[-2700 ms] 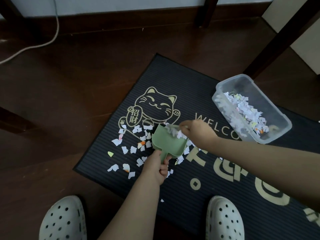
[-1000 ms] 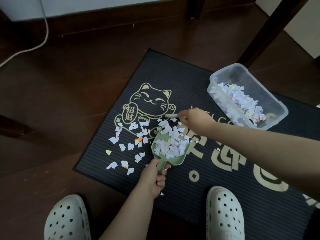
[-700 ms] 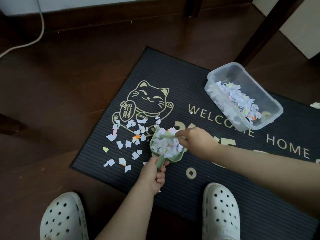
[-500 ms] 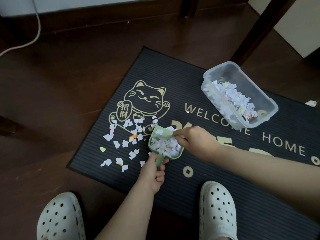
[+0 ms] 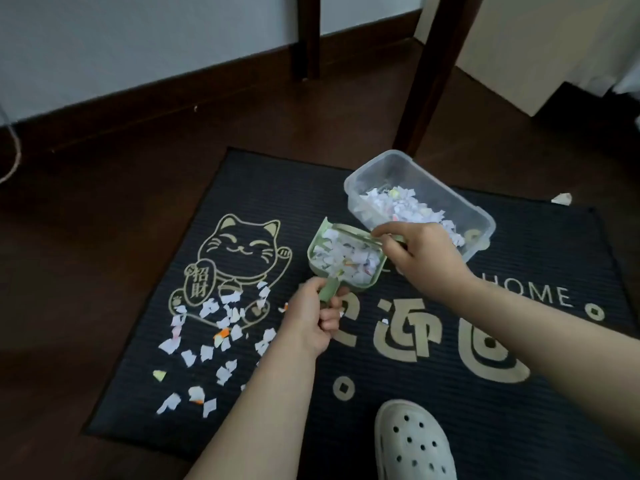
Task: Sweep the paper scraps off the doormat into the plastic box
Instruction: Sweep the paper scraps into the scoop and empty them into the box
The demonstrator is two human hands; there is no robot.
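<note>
My left hand [image 5: 311,317] grips the handle of a small green dustpan [image 5: 346,259] heaped with paper scraps, raised above the dark doormat [image 5: 450,393] just left of the clear plastic box [image 5: 419,202]. My right hand [image 5: 426,258] is curled round a small green brush, mostly hidden, laid across the pan's far rim. The box stands on the mat's far side and holds a pile of scraps. Several loose scraps [image 5: 214,337] lie scattered on the mat below the cat picture.
Two dark wooden furniture legs [image 5: 433,71] rise behind the mat, one close behind the box. My white clog [image 5: 412,441] rests on the mat's near edge. A single scrap [image 5: 561,198] lies at the mat's far right edge. A cord [image 5: 14,157] hangs at far left.
The loaded dustpan has come up off the mat and moved right toward the box. My right hand with the brush travelled along with it. The view tilted upward.
</note>
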